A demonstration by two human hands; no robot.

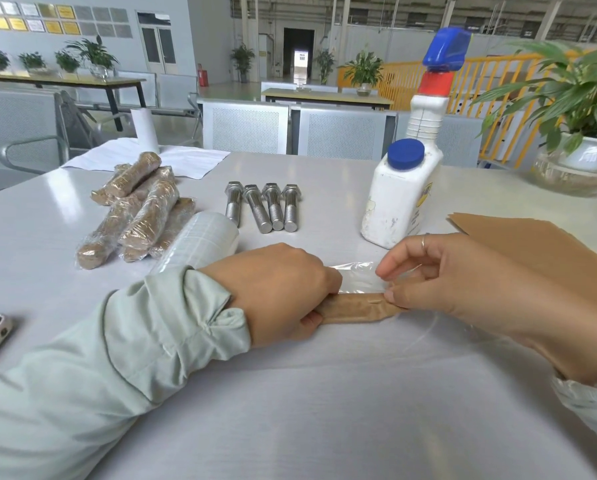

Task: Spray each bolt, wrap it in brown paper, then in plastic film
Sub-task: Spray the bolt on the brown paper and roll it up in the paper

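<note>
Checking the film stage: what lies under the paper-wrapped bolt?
Clear plastic film shows beside the paper-wrapped bolt and seems to run beneath it, on the table. The hands cover both ends.

One view only: a wide-angle camera worn on the person's head. It looked forward and down across the counter (324, 393), close above both forearms, with the left hand (276, 292) and right hand (456, 282) near the frame's middle. The upper part took in chairs, plants and a distant doorway (299, 51). Straight lines bowed toward the edges. There was no second view to share ground with.
</note>
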